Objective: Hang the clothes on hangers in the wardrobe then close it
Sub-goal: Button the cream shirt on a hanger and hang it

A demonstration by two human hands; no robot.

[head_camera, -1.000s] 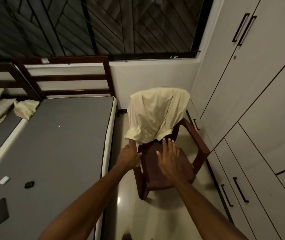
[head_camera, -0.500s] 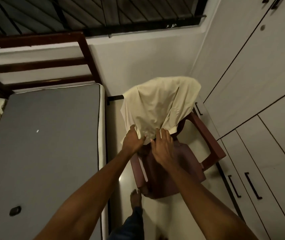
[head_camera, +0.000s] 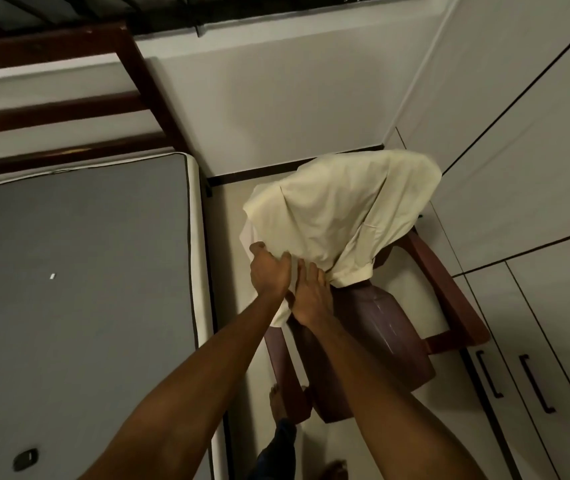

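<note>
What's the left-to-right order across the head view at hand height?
Grey mattress → left hand gripping the cream shirt's hem → right hand on the same hem → dark red chair with the cream shirt draped over its back → white wardrobe, doors closed.

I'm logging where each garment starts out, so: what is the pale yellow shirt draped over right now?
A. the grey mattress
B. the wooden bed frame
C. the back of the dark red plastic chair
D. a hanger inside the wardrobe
C: the pale yellow shirt hangs over the back of the dark red plastic chair, while both hands, left hand and right hand, hold its lower edge.
</note>
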